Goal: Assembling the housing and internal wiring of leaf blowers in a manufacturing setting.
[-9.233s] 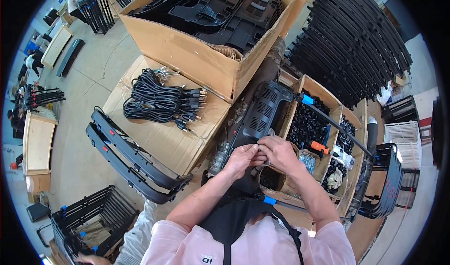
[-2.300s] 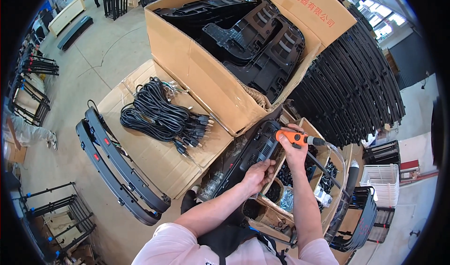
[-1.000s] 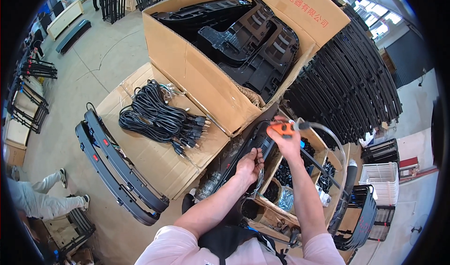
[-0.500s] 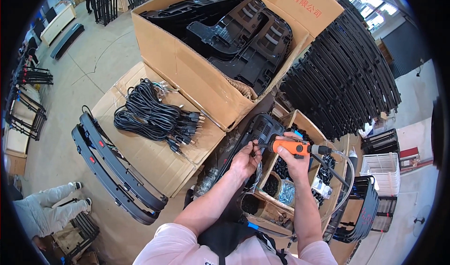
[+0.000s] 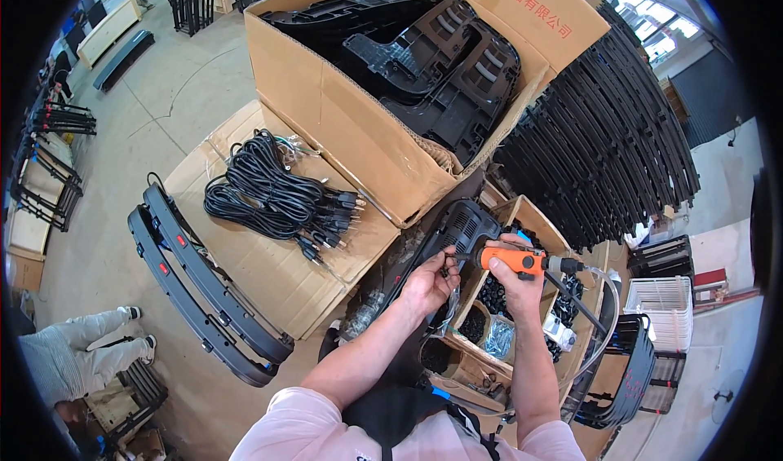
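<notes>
My right hand [image 5: 519, 284] is wrapped round an orange air screwdriver [image 5: 514, 260], which lies level with its tip pointing left. A clear hose runs from its back end. My left hand [image 5: 428, 286] is closed in a pinch at the tool's tip; what the fingers hold is too small to make out. Just beyond both hands sits a black plastic housing [image 5: 466, 229] with a slotted vent. Beneath the screwdriver stands a wooden compartment box [image 5: 465, 330] with small black parts and a bag of bluish screws [image 5: 498, 338].
Ahead is a large cardboard box [image 5: 342, 127] of black plastic shells. Coiled black power cords [image 5: 273, 188] lie on cardboard to the left, beside two curved dark grey bars [image 5: 204, 298]. Black frames [image 5: 603, 143] are stacked at right. A person's legs [image 5: 90, 343] show at far left.
The whole view has shifted slightly. Both hands keep nearly the same pose, with the screwdriver still held at the left fingertips.
</notes>
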{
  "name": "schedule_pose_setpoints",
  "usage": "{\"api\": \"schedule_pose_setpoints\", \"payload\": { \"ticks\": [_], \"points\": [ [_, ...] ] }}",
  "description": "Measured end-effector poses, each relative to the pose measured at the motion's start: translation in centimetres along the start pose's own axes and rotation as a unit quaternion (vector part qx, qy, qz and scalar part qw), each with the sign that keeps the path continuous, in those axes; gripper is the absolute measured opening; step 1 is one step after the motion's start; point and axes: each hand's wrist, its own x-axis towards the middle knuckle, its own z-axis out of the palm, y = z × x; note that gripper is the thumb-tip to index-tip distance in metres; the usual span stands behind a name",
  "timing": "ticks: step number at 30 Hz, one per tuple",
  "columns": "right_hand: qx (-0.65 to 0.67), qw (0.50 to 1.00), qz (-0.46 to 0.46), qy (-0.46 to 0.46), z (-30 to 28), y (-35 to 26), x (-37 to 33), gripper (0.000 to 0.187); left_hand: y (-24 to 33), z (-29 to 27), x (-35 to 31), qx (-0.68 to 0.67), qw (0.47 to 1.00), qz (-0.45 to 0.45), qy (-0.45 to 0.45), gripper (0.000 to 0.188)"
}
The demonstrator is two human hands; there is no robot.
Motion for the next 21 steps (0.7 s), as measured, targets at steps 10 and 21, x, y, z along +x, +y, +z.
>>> {"api": "schedule_pose_setpoints", "payload": {
  "ticks": [10, 21],
  "points": [
    [0.004, 1.000, 0.003, 0.023, 2.0, 1.5, 1.6, 0.053, -0.1, 0.6, 0.6, 0.034, 0.997, 0.009, 0.070, 0.029],
    [-0.038, 0.999, -0.024, 0.017, 3.6, 4.6, 4.3, 0.050, -3.1, -0.6, -3.3, 0.232, 0.971, -0.027, 0.053, 0.024]
  ]
}}
